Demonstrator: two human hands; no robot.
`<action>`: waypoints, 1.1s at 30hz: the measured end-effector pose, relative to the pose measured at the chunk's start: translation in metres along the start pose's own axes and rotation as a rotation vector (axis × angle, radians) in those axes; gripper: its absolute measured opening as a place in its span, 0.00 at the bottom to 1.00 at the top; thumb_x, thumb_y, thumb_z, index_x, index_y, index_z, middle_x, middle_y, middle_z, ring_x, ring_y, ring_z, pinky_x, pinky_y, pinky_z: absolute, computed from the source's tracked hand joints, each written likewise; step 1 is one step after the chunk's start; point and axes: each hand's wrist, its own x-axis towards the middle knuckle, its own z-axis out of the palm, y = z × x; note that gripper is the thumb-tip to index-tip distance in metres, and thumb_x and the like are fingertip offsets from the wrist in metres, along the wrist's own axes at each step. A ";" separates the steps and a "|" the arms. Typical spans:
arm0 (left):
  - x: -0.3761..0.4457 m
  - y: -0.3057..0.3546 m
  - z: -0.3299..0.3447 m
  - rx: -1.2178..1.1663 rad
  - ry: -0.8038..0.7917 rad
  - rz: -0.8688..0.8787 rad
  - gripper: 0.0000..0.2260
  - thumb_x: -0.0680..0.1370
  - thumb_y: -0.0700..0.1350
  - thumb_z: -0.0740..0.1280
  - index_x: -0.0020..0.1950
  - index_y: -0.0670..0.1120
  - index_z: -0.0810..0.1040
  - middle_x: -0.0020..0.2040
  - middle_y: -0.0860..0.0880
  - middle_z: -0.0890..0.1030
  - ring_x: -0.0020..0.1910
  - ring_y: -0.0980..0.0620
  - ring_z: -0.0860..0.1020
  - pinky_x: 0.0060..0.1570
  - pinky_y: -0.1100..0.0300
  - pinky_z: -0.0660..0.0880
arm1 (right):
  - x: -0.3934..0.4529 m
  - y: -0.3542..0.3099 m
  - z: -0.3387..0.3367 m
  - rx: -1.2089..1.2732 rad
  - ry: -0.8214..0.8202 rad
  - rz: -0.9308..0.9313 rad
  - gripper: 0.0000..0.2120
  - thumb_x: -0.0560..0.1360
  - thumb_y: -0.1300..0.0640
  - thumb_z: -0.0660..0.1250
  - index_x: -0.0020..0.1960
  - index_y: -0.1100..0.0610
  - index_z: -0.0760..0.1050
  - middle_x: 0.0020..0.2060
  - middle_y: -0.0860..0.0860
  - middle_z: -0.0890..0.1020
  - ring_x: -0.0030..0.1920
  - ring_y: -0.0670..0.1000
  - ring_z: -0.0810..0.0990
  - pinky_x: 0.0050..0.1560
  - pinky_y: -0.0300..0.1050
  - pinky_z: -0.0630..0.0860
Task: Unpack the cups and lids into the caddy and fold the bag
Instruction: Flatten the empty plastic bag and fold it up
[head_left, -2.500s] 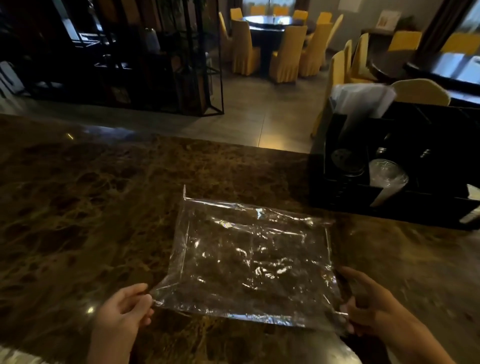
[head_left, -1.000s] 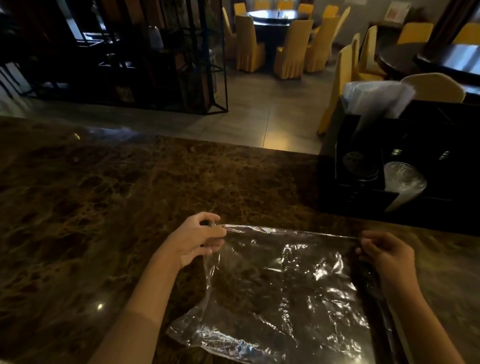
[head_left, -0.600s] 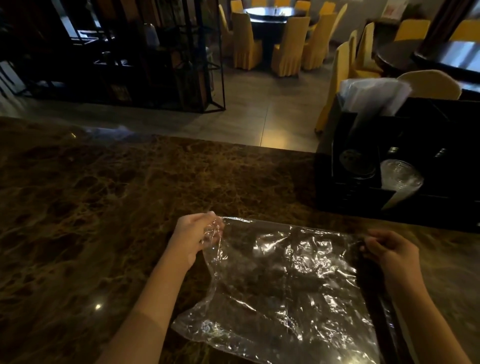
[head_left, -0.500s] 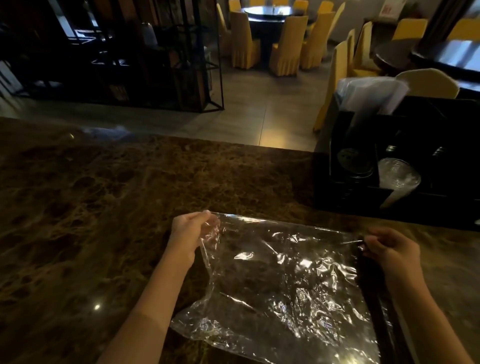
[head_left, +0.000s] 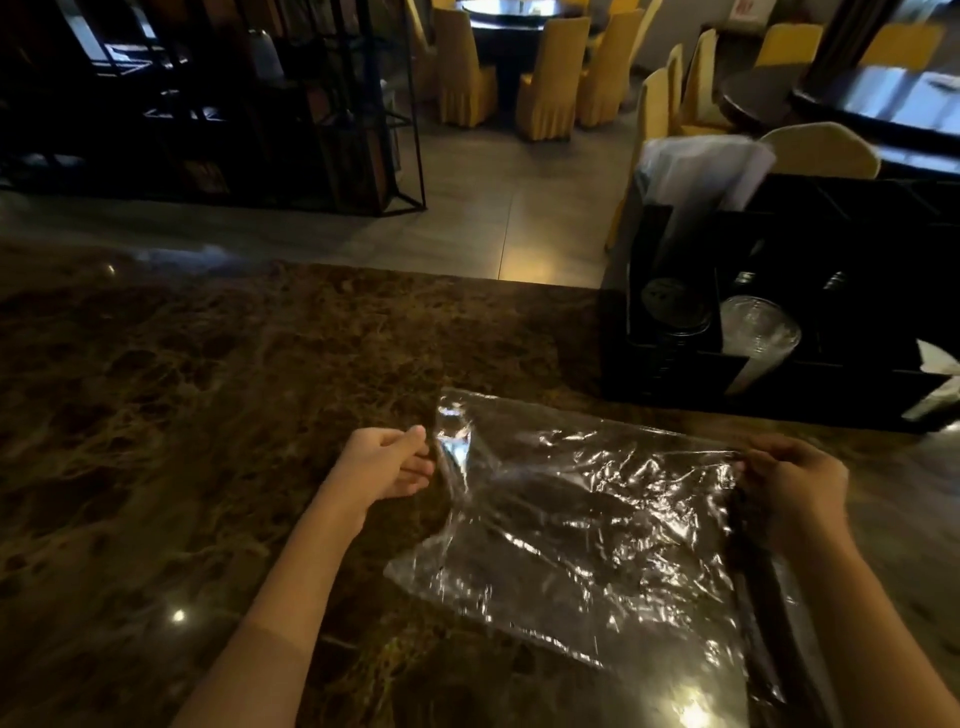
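Observation:
A clear, crinkled plastic bag (head_left: 587, 540) lies flat on the brown marble counter (head_left: 208, 415) in front of me. My left hand (head_left: 387, 462) pinches the bag's far left corner, where the film is bunched. My right hand (head_left: 792, 483) pinches the far right corner. The black caddy (head_left: 665, 364) stands at the right back of the counter. Inside it I see a stack of dark lids (head_left: 675, 306) and a stack of clear cups (head_left: 758, 332) lying in neighbouring compartments.
White napkins (head_left: 701, 171) stick up from the caddy's back left slot, and white packets (head_left: 940, 379) show at its right edge. Beyond the counter's far edge are floor tiles, a black metal shelf (head_left: 311, 114) and yellow-covered chairs (head_left: 550, 78) around dark tables.
Both hands went from the bag's near corners to its far edge and took hold of it. The far edge has since been drawn slightly towards me, and the left corner now bunches.

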 end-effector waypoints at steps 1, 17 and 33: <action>-0.008 -0.003 -0.005 0.037 -0.019 -0.005 0.14 0.82 0.50 0.65 0.51 0.40 0.82 0.42 0.41 0.86 0.39 0.49 0.85 0.39 0.59 0.81 | -0.001 -0.001 -0.006 -0.018 0.012 0.025 0.07 0.78 0.70 0.65 0.53 0.62 0.78 0.38 0.59 0.80 0.31 0.53 0.80 0.35 0.43 0.76; -0.090 -0.035 0.011 -0.091 0.077 0.099 0.01 0.76 0.38 0.73 0.45 0.42 0.84 0.38 0.44 0.86 0.34 0.51 0.83 0.34 0.62 0.79 | -0.045 -0.083 0.165 -0.740 -0.728 -0.731 0.13 0.82 0.60 0.64 0.64 0.60 0.78 0.57 0.54 0.83 0.56 0.52 0.81 0.55 0.42 0.75; -0.081 -0.048 0.001 -0.147 0.377 0.166 0.11 0.77 0.33 0.69 0.49 0.50 0.83 0.41 0.46 0.83 0.34 0.57 0.81 0.32 0.66 0.77 | -0.018 -0.074 0.223 -0.631 -0.821 -0.296 0.08 0.80 0.59 0.67 0.45 0.62 0.80 0.38 0.56 0.82 0.39 0.51 0.81 0.45 0.48 0.81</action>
